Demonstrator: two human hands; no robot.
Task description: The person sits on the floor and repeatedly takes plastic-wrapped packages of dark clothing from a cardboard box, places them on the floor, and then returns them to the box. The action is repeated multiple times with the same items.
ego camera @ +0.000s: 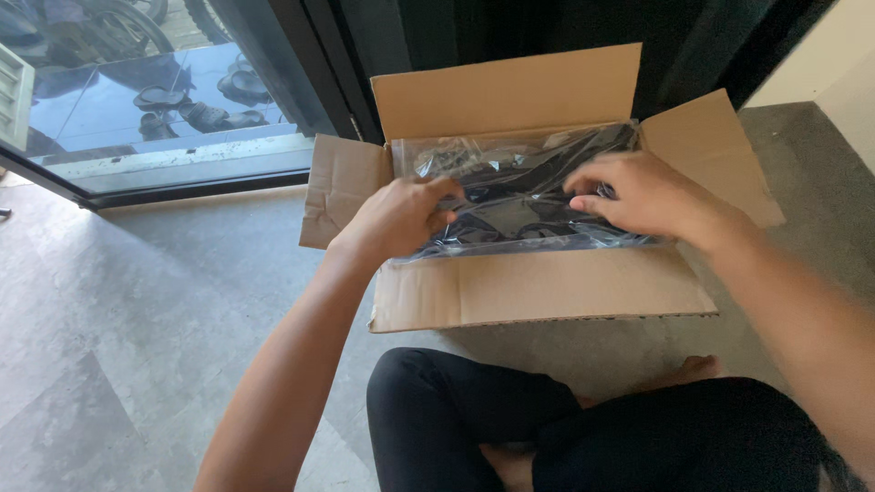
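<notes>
An open cardboard box (547,287) sits on the floor in front of me, all its flaps folded outward. Inside lies a clear plastic bag (524,182) wrapped around dark, black parts that I cannot make out. My left hand (396,214) grips the bag at its left side, fingers curled into the plastic. My right hand (638,191) pinches the bag near its right side, fingers pressed into the film. Both hands are inside the box opening.
My crossed legs in black trousers (547,428) are just below the box. A glass sliding door with a dark frame (182,178) runs along the back left, sandals visible beyond it. Grey tiled floor (137,319) spreads to the left; a pale wall (838,73) stands at the right.
</notes>
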